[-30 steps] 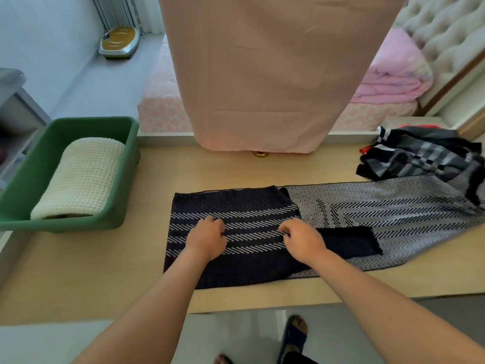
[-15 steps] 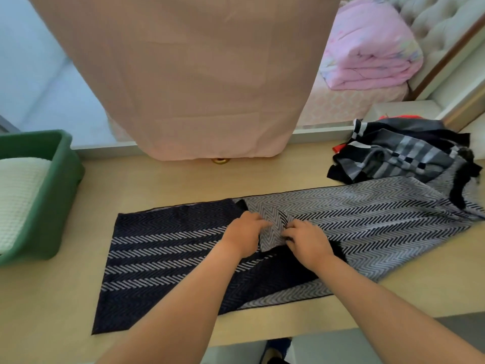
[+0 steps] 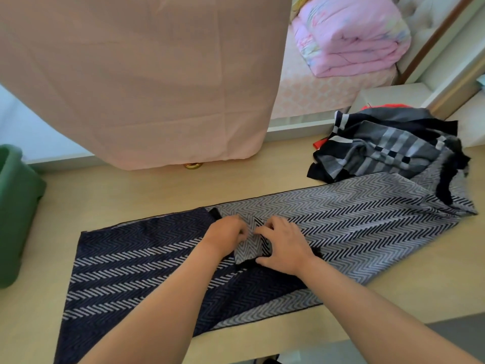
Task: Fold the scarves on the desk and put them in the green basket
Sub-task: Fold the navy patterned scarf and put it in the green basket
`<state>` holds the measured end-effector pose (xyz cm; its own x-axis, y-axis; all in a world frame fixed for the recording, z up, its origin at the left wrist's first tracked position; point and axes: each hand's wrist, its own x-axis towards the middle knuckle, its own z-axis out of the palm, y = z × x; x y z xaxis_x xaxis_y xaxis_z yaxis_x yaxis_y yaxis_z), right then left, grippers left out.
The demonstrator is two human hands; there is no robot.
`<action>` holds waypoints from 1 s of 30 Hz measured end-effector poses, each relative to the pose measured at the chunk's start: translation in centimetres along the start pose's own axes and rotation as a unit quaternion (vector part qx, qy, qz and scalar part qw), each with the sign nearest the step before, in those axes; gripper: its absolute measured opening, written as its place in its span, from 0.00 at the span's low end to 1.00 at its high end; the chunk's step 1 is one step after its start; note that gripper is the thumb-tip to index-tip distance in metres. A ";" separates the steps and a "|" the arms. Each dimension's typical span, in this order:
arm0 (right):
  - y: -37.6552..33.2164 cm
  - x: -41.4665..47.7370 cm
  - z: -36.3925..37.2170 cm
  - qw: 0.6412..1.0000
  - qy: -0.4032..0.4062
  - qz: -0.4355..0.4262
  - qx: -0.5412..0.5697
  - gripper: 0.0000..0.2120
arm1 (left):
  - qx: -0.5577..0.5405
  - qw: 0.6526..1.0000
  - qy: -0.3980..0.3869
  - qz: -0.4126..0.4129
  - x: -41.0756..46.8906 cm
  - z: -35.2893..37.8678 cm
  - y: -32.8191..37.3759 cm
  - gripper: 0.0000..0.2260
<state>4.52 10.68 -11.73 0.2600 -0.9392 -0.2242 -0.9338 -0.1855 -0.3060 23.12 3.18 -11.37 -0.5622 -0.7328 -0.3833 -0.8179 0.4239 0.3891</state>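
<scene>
Scarf (image 3: 354,219) on desk (image 3: 131,190), basket (image 3: 15,206) left

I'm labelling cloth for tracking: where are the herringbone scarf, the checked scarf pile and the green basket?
herringbone scarf (image 3: 367,224): head view, its grey spread-out right half.
checked scarf pile (image 3: 388,151): head view, the grey checked top layer.
green basket (image 3: 18,214): head view, its outer wall at the left edge.

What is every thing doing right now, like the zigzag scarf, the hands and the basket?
zigzag scarf: spread along the desk, with a small fold raised in the middle.
left hand: pinches that fold.
right hand: pinches that fold too.
checked scarves: a crumpled heap, not folded.
green basket: at the left edge, its inside hidden.
pink quilt: folded on the bed.
</scene>
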 end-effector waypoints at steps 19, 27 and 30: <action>1.5 2.1 -2.3 0.926 0.054 0.260 0.269 0.34 | -0.545 0.819 0.135 -0.120 3.3 -3.2 5.3 0.09; 4.1 3.6 -2.4 0.907 0.110 0.357 0.194 0.12 | -0.113 0.977 0.162 -0.082 0.4 0.3 0.0 0.13; 3.9 3.0 -1.8 0.939 0.122 0.275 0.168 0.20 | -0.008 0.993 0.113 -0.038 0.3 1.3 0.1 0.21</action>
<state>1.25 6.58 -11.97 -0.3401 -0.9123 -0.2280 -0.7694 0.4094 -0.4903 22.72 3.66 -12.61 -0.4565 -0.8633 -0.2150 -0.8534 0.3566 0.3801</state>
